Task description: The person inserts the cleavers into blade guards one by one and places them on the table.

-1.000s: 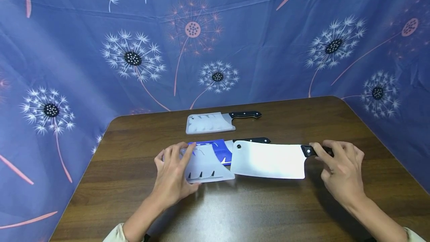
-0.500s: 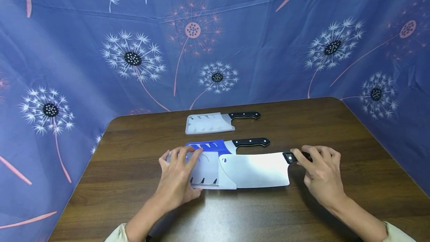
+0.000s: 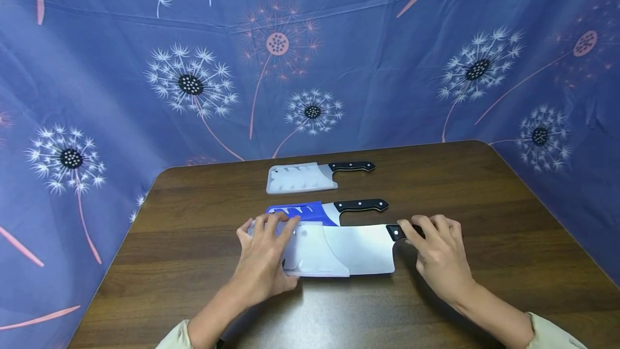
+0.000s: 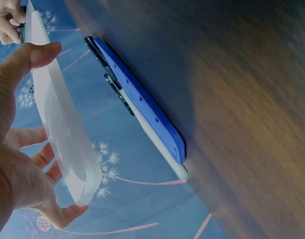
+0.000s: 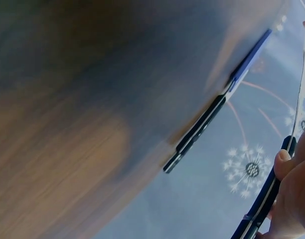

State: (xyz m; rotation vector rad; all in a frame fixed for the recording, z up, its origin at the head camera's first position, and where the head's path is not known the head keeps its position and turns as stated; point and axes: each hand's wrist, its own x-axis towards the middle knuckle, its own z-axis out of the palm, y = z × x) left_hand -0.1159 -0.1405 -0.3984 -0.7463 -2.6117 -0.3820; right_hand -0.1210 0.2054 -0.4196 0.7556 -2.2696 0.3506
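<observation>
My left hand (image 3: 263,255) grips a translucent white blade cover (image 3: 315,257) by its edges, thumb below and fingers above. The cover is held up off the table, as the left wrist view shows. Into its right-hand opening runs the broad steel blade of a cleaver (image 3: 368,249), roughly half covered. My right hand (image 3: 438,257) holds the cleaver's black handle (image 5: 262,201) between thumb and fingers. Just behind them on the table lies a second knife in a blue cover (image 3: 310,211), partly hidden by the white cover and my left fingers.
Farther back, a smaller cleaver in a white cover (image 3: 302,178) lies with its black handle to the right. Everything is on a brown wooden table (image 3: 160,252). A blue cloth (image 3: 378,69) with dandelion prints hangs behind the table's far edge.
My right hand has moved left, sliding the cleaver's blade from outside the white cover into it. My left hand and the cover have shifted slightly right and toward me.
</observation>
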